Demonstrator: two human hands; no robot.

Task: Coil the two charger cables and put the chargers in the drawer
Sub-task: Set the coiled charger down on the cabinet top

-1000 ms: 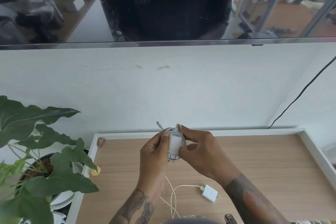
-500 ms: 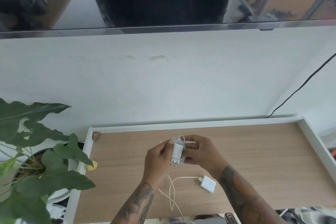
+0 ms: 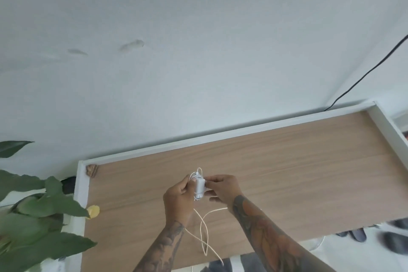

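A white charger [image 3: 199, 188] with its cable wound around it is held above the wooden top [image 3: 287, 172]. My left hand [image 3: 178, 200] grips its left side and my right hand [image 3: 223, 190] pinches its right side. A small loop of the coiled cable [image 3: 197, 172] sticks up above the charger. A second white cable [image 3: 205, 234] lies loose on the wood below my hands and trails to the near edge. Its charger is hidden behind my right forearm. No drawer is in view.
The wooden top has a raised white rim [image 3: 220, 137] against the white wall. A leafy plant [image 3: 44, 216] stands at the left. A small brown object [image 3: 92, 170] sits in the far left corner, a yellow piece [image 3: 93, 211] at the left rim. A black wire [image 3: 364, 75] runs down the wall at right.
The view has tilted down and shifted, so the dark screen above has left the frame. Both hands still hold the wrapped charger. The second charger is now hidden behind my right forearm.
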